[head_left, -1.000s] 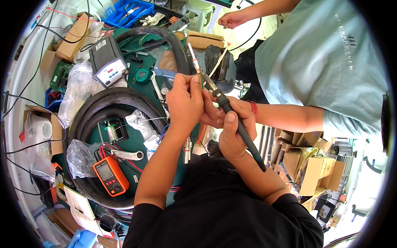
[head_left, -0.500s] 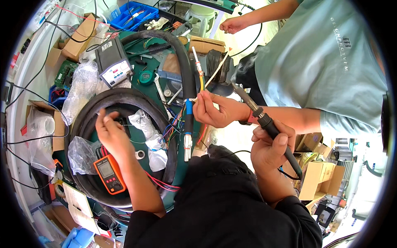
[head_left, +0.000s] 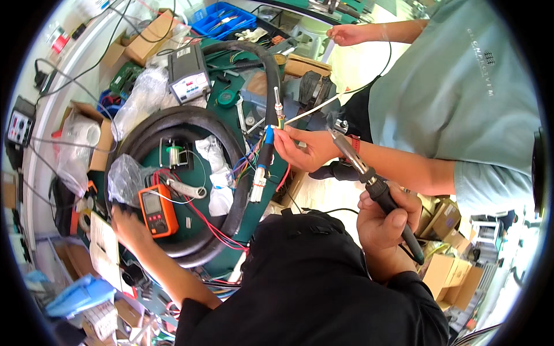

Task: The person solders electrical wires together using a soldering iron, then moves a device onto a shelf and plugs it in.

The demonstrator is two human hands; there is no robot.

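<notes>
My right hand is closed around the dark handle of a soldering iron, its metal tip pointing up and left near a co-worker's wrist. Faint smoke hangs by the tip. My left hand is low over the coiled thick black cable, just left of an orange multimeter; its fingers are blurred. A co-worker's hand pinches near a blue-wrapped part of the cable, by a yellow-green wire ending in a metal pin. Below it is a bundle of white-sleeved ends.
On the green table stand a grey soldering station, a green tape measure, a wrench and a small green-topped fixture. Bubble wrap and cardboard boxes crowd the left. The co-worker stands at the right.
My left hand has moved down and left, from above the coil to beside the multimeter, uncovering the fixture and wrench. The view has shifted. My right hand still holds the soldering iron.
</notes>
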